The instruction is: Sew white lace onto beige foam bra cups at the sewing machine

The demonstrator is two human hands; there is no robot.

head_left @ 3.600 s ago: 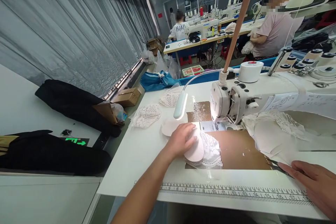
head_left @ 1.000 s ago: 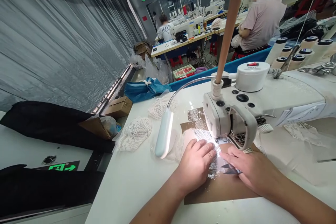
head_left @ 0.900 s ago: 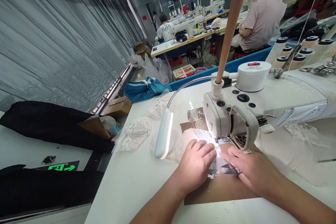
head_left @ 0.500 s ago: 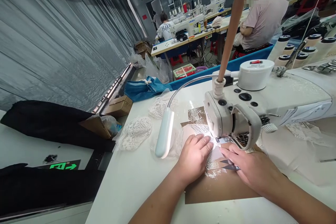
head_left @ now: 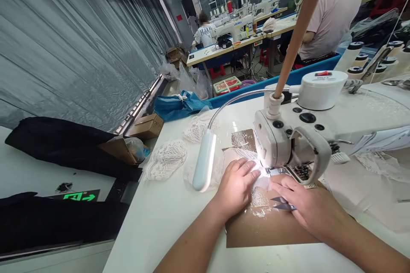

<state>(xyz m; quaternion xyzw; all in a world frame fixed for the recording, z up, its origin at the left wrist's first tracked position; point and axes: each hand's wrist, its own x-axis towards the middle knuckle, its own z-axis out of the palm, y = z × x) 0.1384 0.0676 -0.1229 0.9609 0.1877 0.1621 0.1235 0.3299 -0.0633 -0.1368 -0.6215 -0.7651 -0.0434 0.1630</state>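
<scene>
My left hand lies with its fingers stretched over pale lace fabric, just left of the presser foot of a white sewing machine. Tucked in my right hand are thread snips, their dark blades pointing left and slightly apart. That hand's thumb and forefinger reach to the fabric's edge near the foot. Part of the fabric is hidden by my left hand. Beneath both hands is a shiny brown plate on the white table.
A lit lamp on a bent neck hangs left of my left hand. Lace pieces lie at the table's left edge, and pale fabric lies right of the machine head. Thread cones stand behind. A person sits farther back.
The view has shifted slightly, so the machine appears farther right. My left fingertips sit a little farther from the needle area. My right hand still holds the snips.
</scene>
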